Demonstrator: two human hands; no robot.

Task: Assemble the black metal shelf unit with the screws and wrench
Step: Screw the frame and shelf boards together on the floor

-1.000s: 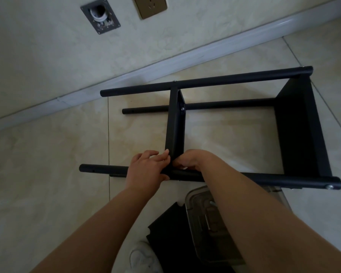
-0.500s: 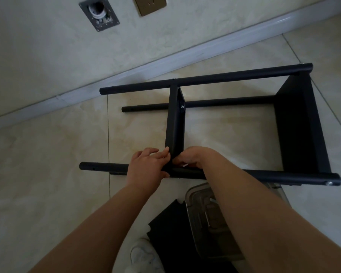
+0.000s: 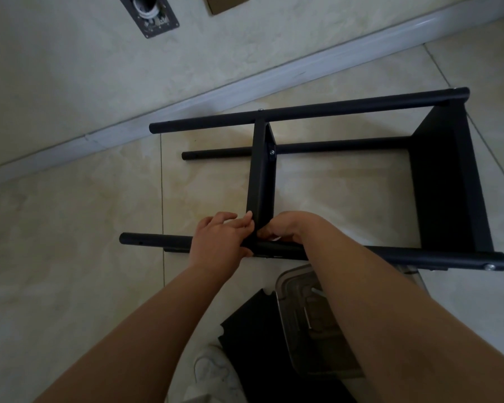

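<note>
**Hands holding at the near joint of the middle shelf; almost nothing moving**

The black shelf unit (image 3: 317, 181) is lying on its side on the tiled floor (image 3: 70, 228), filling the centre and right of the frame. Its long axis is running left to right, tilted slightly: the three visible poles are pointing their open ends toward the left of the frame, while the capped ends and the large end shelf panel (image 3: 448, 181) are sitting at the right. The far pole (image 3: 346, 107) is lying closest to the skirting board, the near pole (image 3: 154, 241) closest to the camera. The narrow middle shelf (image 3: 261, 175) is crossing between them at right angles, already screwed at its far corners.

Compared with the frames a second ago, the frame and both hands are staying nearly where they were; only the view is shifting a little. That suggests the person is seating or finger-starting a fastener at the near joint rather than repositioning parts, though no screw is visible there.

The left hand (image 3: 218, 242) is gripping the near pole with its fingers lying against the middle shelf's edge. The right hand (image 3: 285, 231) is curled at the same corner, pinching something too hidden to name.

A clear plastic box (image 3: 303, 324) is sitting at the bottom of the frame, beside a spare black panel (image 3: 245, 324).
</note>
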